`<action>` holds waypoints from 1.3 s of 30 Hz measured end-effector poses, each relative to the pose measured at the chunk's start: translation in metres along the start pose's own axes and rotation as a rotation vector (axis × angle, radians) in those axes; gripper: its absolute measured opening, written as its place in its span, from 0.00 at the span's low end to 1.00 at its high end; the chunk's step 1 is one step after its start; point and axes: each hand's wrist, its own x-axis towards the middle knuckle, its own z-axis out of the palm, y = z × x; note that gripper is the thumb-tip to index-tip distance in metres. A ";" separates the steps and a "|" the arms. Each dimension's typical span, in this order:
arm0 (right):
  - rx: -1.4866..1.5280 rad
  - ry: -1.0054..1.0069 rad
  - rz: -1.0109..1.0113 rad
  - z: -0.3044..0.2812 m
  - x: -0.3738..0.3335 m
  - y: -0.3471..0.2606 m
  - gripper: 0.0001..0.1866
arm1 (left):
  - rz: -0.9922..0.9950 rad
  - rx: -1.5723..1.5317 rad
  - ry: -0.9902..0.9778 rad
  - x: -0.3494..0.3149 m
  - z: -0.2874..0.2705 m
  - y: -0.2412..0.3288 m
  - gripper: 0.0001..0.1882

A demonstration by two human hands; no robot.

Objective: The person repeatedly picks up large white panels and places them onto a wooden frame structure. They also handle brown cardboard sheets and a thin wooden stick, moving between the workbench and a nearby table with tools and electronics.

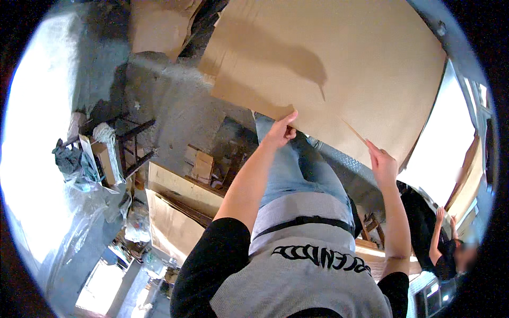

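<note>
A large brown cardboard sheet [371, 63] spreads out in front of me, its near edge running slantwise just beyond my legs. At that edge, my left hand [281, 131] is closed with the thumb on top and the fingers curled by the rim, gripping the sheet. My right hand [383, 161] pinches a thin, light-coloured wooden stick [356, 132] over the near right part of the sheet. The stick points forward and left, its tip on or just above the cardboard; I cannot tell which. A shadow of a hand and stick falls on the sheet.
Beneath the sheet's near edge lies a patterned metal plate [344, 159]. Stacked boards [172, 183] stand to my left, with a dark stool frame [135, 140] and plastic wrapping [69, 212] farther left. Another person [448, 254] is at the far right. More cardboard [159, 26] lies at the back left.
</note>
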 end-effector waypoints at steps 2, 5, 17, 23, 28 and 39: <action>-0.006 0.026 -0.082 0.008 0.024 -0.027 0.18 | -0.048 -0.020 0.059 0.001 0.001 -0.001 0.15; 0.003 0.004 -0.098 0.014 0.039 -0.048 0.19 | -0.072 0.030 0.044 -0.001 0.005 0.005 0.15; -0.078 -0.313 0.157 0.041 0.004 0.005 0.12 | -0.073 0.092 0.122 -0.011 0.020 0.010 0.13; 0.550 0.244 0.421 0.089 -0.047 0.127 0.07 | -0.028 0.305 0.145 -0.005 0.016 0.010 0.14; 0.740 0.674 1.092 0.125 -0.081 0.247 0.09 | -0.084 0.398 0.211 -0.001 0.000 0.027 0.16; 0.442 0.545 1.325 0.152 -0.059 0.323 0.08 | -0.086 0.438 0.292 -0.002 0.007 0.033 0.15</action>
